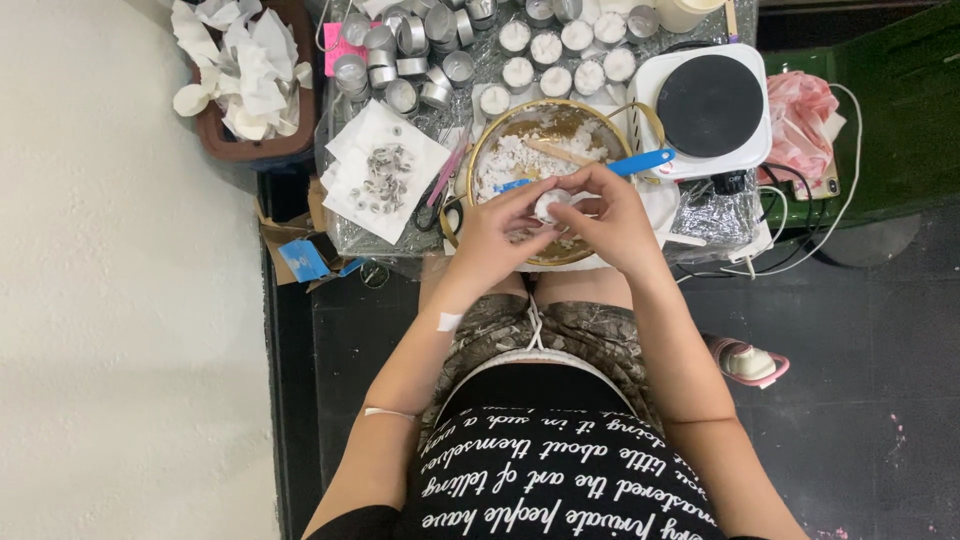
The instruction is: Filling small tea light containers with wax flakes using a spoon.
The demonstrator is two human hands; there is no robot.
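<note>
My left hand [497,232] and my right hand [612,222] meet over a gold-rimmed bowl [487,140] of white wax flakes. Together they pinch a small round white tealight candle [549,205], fingers closed around it from both sides. In the bowl lie a blue-handled tool [640,161] and a wooden stick [556,152]. Behind the bowl stand several filled white tealights [560,52] and several empty metal cups [400,55].
A white single hot plate [708,105] with a black disc sits to the right, its cable trailing off. A white napkin [352,200] carries small metal wick holders. A brown bin [225,140] of crumpled tissues is at upper left. Pink cloth [800,115] lies right.
</note>
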